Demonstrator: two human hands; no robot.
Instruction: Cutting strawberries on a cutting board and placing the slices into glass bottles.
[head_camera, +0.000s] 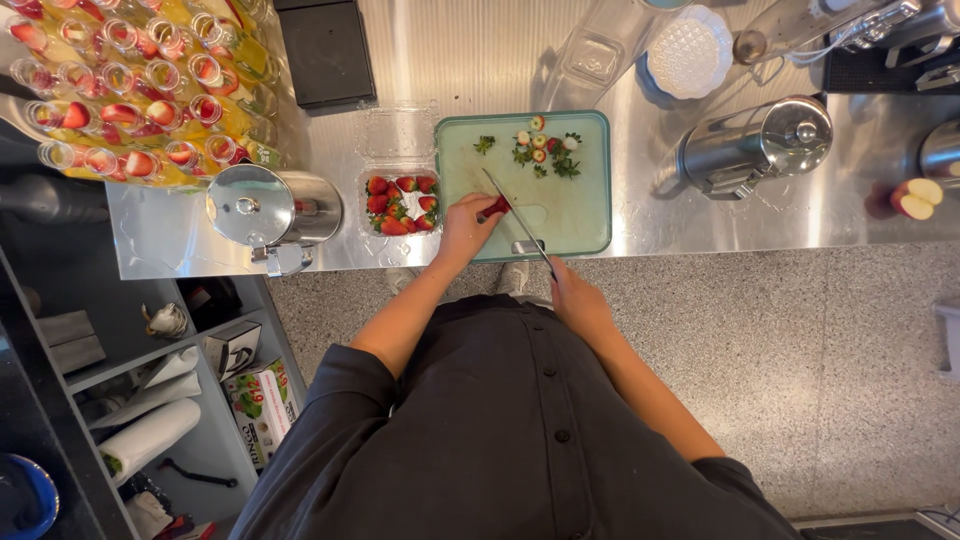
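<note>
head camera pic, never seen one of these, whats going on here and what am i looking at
There is no machine here: a person wears a camera on the head, so the one picture looks straight down over their dark shirt at their own two hands. They stand at a steel counter. The left hand pins a strawberry on a pale green cutting board. The right hand holds a knife whose blade reaches up to that berry. Cut strawberry tops and slices lie at the board's far end. Beside the board is a clear tub of strawberries. Further left stand a lidded steel jug and rows of glasses with yellow drink and strawberry pieces. On the right are another steel jug and a cut apple.
</note>
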